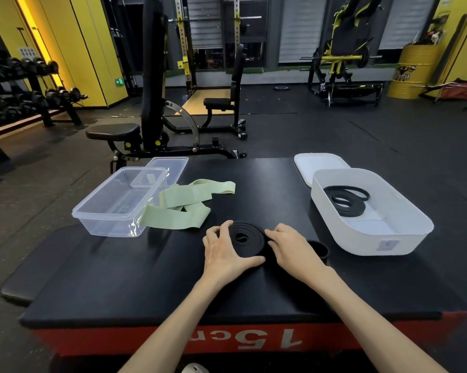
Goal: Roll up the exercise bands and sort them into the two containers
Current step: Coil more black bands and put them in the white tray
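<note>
Bare left hand (224, 249) left of the grip, bare right hand (289, 246) right of it, both forearms uncovered from wrist back to elbow, rounded pale perforated shoe toe (196, 368) far behind the grip, between the forearms

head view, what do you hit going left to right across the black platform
clear container → green bands → left hand → rolled black band → right hand → white container

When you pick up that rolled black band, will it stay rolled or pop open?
It will probably spring loose: the left hand and right hand both hold the black coil. It looks flat and rubbery, so likely floppy. The band in the white container lies slack.
</note>
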Demonstrator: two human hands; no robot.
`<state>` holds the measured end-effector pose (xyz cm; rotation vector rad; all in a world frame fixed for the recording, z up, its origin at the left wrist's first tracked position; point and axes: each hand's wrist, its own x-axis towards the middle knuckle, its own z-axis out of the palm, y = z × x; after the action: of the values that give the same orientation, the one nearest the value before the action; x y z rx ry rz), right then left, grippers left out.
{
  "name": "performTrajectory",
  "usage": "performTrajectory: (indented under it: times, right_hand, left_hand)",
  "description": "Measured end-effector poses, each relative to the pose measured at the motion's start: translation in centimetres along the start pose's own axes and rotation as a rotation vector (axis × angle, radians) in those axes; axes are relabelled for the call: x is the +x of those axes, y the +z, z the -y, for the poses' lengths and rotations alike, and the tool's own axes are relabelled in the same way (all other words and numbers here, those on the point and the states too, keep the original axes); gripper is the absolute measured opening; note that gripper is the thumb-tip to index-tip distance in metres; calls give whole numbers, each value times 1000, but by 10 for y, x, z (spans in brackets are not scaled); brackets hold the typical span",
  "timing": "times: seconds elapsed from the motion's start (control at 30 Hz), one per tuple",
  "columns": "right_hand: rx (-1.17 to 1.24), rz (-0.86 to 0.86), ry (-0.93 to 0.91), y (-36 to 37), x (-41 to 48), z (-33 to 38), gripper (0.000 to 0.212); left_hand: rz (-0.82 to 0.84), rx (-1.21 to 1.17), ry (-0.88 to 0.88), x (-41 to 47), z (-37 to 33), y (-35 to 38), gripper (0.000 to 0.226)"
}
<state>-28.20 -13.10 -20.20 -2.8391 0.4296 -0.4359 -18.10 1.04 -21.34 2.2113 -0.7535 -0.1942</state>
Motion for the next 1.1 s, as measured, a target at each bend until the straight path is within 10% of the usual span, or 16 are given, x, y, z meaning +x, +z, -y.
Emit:
performTrajectory:
  times: [0.27,0.57,0.93,1.1]
  right_hand:
    - [27,20,-22,-2,0,-2,28]
    - [-49,145,12,-13,-5,-12,50]
    - [-7,22,50,-8,3,3,15]
    - [15,14,63,-1,1,3,15]
  left_hand:
    - [433,32,194,32,10,-46,121]
    - [267,-86,131,24,20,-34,112]
    - [-75,-11,14,3,-2,-6,113]
    - [46,62,29,10,2,-12,110]
